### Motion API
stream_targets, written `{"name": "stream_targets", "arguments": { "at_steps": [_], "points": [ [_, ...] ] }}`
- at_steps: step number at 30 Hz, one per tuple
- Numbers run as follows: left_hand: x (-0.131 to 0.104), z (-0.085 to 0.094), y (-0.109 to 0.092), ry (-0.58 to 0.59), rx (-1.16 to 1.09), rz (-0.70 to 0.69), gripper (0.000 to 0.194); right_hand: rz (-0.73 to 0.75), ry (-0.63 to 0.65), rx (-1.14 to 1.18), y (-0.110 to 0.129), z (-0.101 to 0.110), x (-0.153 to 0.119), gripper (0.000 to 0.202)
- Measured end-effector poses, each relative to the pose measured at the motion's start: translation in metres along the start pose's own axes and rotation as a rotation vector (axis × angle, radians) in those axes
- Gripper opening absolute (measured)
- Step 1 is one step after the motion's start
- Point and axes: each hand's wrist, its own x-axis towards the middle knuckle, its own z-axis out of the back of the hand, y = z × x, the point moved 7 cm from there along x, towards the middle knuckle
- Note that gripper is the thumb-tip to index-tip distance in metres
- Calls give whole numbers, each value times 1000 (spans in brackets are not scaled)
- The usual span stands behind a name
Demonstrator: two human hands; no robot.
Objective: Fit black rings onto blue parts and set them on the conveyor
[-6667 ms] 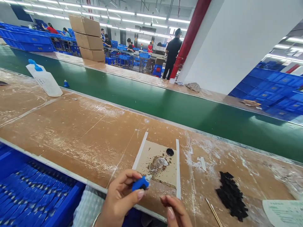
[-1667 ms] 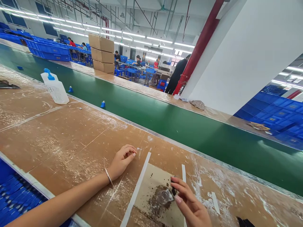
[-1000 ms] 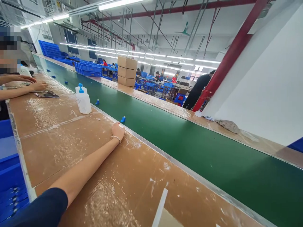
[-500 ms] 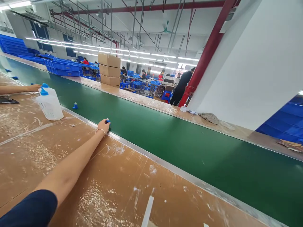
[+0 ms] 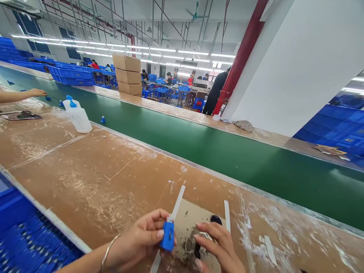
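At the frame's bottom centre, the left hand (image 5: 136, 242) pinches a small blue part (image 5: 167, 236) upright above the surface (image 5: 93, 170), presenting it to the right hand (image 5: 220, 246), whose fingers curl on a dark piece (image 5: 197, 250)

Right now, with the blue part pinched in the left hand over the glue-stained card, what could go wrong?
1. The left hand holds the small blue part only at the fingertips, so it could slip onto the messy brown card.
2. The right hand sits by the dark residue; its fingers may pick up smears.
3. The green conveyor belt runs close behind; a flicked part could land on it and be carried off.
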Motion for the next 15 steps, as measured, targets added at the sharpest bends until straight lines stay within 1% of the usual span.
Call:
{"name": "stream_targets", "arguments": {
  "at_steps": [2, 4, 9, 15],
  "points": [
    [-11, -20, 12, 1, -57, 6, 34, 69, 47, 56, 21, 2, 6, 30],
    [-18, -31, 18, -6, -89, -7, 33, 79, 59, 113, 35, 5, 5, 30],
    [-31, -41, 25, -30, -85, -37, 36, 80, 73, 170, 53, 7, -3, 31],
    [-38, -51, 29, 0, -94, -39, 34, 73, 83, 157, 60, 8, -4, 33]
  ]
}}
